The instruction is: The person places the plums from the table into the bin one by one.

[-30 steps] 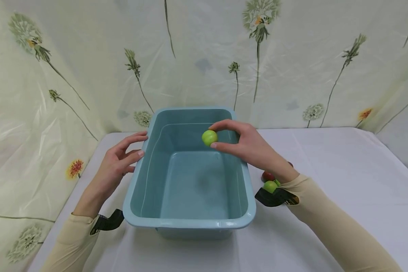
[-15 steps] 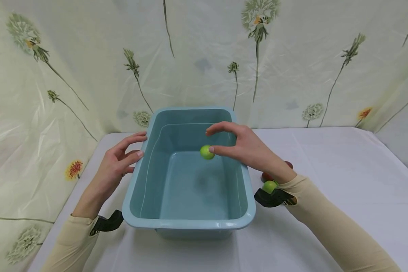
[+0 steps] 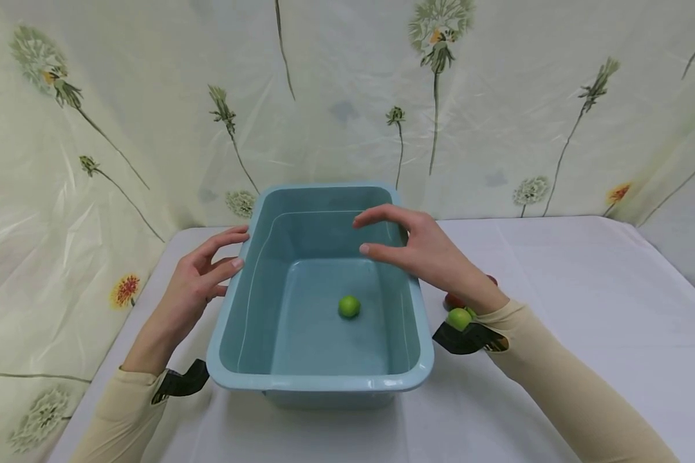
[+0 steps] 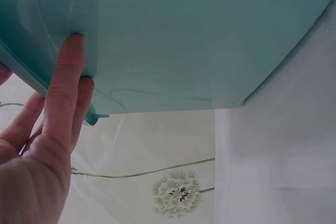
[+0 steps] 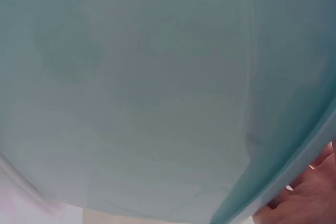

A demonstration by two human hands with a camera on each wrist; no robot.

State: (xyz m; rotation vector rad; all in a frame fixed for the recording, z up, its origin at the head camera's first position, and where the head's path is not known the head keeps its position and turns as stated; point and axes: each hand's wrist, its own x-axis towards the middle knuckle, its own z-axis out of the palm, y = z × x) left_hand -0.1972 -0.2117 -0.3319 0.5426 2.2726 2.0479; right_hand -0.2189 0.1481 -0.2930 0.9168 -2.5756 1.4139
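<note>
A light blue plastic basin [image 3: 321, 381] stands on the table. On its floor lies a small round green fruit [image 3: 349, 307]. Over the basin's right side hangs my right hand [image 3: 419, 247], thumb and forefinger spread apart with nothing between them. In the right wrist view the basin's outer wall [image 5: 152, 103] fills most of the picture, and part of the right hand [image 5: 307, 198] shows at the lower right corner. My left hand [image 3: 194, 280] touches the basin's left rim. Its straight fingers [image 4: 65, 85] rest against the outer wall in the left wrist view.
Right of the basin, partly behind my right wrist, lie another green fruit [image 3: 459, 318] and red ones [image 3: 453, 301]. A white cloth [image 3: 579, 289] covers the table. Behind it hangs a pale flower-printed sheet [image 3: 336, 141]. Each wrist wears a black camera mount [image 3: 181, 381].
My right thumb and forefinger have parted and let go of the green fruit, which has dropped to the basin's floor. The left hand and the basin stay in place.
</note>
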